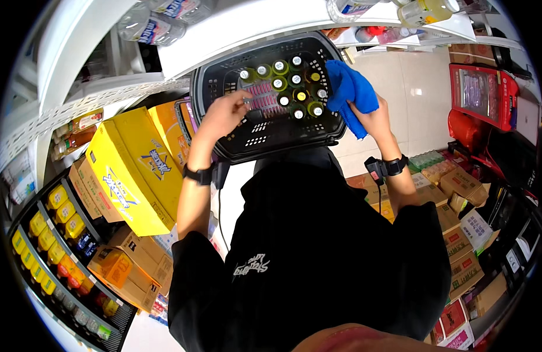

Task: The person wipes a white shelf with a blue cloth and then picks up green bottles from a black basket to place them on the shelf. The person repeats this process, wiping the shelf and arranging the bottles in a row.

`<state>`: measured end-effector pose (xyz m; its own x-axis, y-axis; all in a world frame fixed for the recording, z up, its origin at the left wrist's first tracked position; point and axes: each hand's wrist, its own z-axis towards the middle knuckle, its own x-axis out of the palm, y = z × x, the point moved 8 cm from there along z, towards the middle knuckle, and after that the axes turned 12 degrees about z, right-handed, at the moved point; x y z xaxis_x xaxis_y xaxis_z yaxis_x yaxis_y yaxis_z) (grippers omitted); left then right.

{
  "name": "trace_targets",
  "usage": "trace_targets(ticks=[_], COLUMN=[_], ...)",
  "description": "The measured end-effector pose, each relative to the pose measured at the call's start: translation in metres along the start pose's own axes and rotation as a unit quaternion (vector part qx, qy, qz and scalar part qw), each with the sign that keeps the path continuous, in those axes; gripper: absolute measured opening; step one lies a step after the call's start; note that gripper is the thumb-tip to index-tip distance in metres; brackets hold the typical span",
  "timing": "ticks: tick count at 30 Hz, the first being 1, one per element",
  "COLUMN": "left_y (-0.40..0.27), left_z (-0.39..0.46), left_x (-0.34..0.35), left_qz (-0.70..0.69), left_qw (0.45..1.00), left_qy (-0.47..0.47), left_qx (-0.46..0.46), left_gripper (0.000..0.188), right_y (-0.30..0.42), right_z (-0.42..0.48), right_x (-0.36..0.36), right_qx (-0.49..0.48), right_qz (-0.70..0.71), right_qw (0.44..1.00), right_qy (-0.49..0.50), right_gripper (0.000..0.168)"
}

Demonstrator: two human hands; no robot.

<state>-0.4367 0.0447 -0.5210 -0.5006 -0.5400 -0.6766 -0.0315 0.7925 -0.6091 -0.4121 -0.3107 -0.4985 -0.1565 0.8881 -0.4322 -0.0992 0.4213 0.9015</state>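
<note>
A black plastic shopping basket (227, 145) stands in front of me, with square holes in its walls and floor. Several bottles with white or yellow caps (296, 79) are grouped upright in its middle and right part. Pink-and-grey slats (264, 94) show at the basket's bottom, left of the bottles. My left hand (227, 114) is over the basket's left side, fingers curled; whether anything small is between them cannot be seen. A blue cloth (348, 90), bunched and hanging, is gripped by my right hand (373, 116) at the basket's right rim.
White shelving (244, 33) with bottles rises just beyond the basket. A yellow carton (134, 171) stands close on the left, near a rack of packaged drinks (55, 237). Stacked cardboard boxes (462, 255) line the right. Tiled floor (422, 92) shows at the upper right.
</note>
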Motion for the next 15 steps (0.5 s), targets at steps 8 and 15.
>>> trace_targets(ticks=[8,15], left_y=[0.089,0.141], left_z=[0.105,0.141], left_x=[0.188,0.264], left_qz=[0.006,-0.103], left_qw=[0.986,0.968], left_qy=[0.163,0.208], left_qx=[-0.025,-0.097], left_gripper=[0.044,0.043], right_y=[-0.025,-0.049], right_z=[-0.022,-0.048], right_x=[0.019,0.026], right_qx=[0.047,0.129], right_qz=[0.017,0.076], right_qw=[0.998,0.988], right_qy=[-0.043,-0.048], right_gripper=[0.035,0.049])
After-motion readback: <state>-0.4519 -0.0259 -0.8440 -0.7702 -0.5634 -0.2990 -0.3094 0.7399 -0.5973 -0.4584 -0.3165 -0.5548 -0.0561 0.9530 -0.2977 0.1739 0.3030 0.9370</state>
